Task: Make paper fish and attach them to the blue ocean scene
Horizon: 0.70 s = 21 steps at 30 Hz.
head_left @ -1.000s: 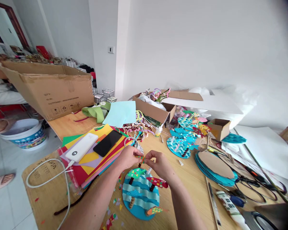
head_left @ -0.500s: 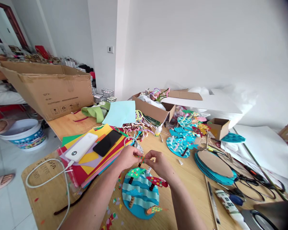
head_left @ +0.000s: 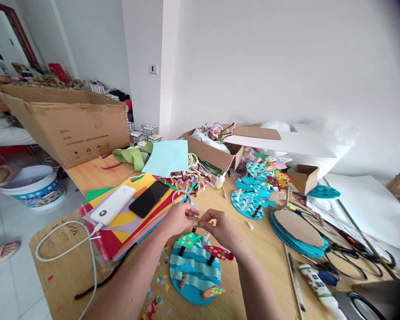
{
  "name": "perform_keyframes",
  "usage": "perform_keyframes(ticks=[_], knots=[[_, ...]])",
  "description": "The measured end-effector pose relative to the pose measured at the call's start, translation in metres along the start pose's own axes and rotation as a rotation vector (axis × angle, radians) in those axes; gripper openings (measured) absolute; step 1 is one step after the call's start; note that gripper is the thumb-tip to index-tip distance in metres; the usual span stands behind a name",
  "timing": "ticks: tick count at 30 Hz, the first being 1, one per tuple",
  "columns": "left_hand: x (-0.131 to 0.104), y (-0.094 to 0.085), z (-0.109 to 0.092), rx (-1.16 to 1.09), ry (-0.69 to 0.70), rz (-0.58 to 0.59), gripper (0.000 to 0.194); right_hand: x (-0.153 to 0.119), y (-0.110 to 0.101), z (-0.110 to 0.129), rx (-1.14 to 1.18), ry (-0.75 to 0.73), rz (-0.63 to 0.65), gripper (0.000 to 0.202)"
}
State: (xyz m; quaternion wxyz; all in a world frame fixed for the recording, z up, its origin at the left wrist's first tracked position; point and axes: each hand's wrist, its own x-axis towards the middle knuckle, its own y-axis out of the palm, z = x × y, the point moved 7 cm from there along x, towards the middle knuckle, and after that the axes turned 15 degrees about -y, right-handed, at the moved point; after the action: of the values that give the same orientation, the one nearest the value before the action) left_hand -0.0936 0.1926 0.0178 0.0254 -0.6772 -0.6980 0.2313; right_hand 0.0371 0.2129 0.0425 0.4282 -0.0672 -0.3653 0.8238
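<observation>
Between my fingertips is a small orange-and-green paper fish [head_left: 195, 220], mostly hidden by the fingers. My left hand [head_left: 181, 218] pinches its left end and my right hand [head_left: 217, 224] pinches its right end. Just beneath it a dark brown coiled stem [head_left: 194, 230] shows; I cannot tell whether the two touch. Below my hands lies a round blue disc [head_left: 196, 297] with wavy paper strips. Paper fish stand on it on coiled stems: a green one [head_left: 187, 240], a red dotted one [head_left: 220, 253], a blue one [head_left: 186, 268] and an orange one [head_left: 215, 291].
To the left are coloured paper sheets [head_left: 133, 242], a white power bank [head_left: 115, 204] with a cable, and a black phone [head_left: 149, 198]. Finished-looking fish discs [head_left: 248, 205], stacked ovals [head_left: 298, 229] and a glue bottle [head_left: 220, 181] lie right. A person sits behind the large carton [head_left: 86, 129].
Hardly anything differs. Both hands keep their pinch on the small fish in nearly the same spot above the disc.
</observation>
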Motion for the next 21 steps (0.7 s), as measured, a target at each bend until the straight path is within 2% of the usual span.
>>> perform_keyframes(ticks=[12,21], knots=[[-0.0069,-0.0015,-0.0072,0.047,0.009,0.001,0.01,-0.0003,-0.0016,0.0037,-0.003,0.003,0.002,0.01],[-0.0043,-0.0026,-0.0047,0.068,0.03,-0.016,0.012,-0.0008,-0.0032,0.006,0.022,-0.028,0.025,0.015]])
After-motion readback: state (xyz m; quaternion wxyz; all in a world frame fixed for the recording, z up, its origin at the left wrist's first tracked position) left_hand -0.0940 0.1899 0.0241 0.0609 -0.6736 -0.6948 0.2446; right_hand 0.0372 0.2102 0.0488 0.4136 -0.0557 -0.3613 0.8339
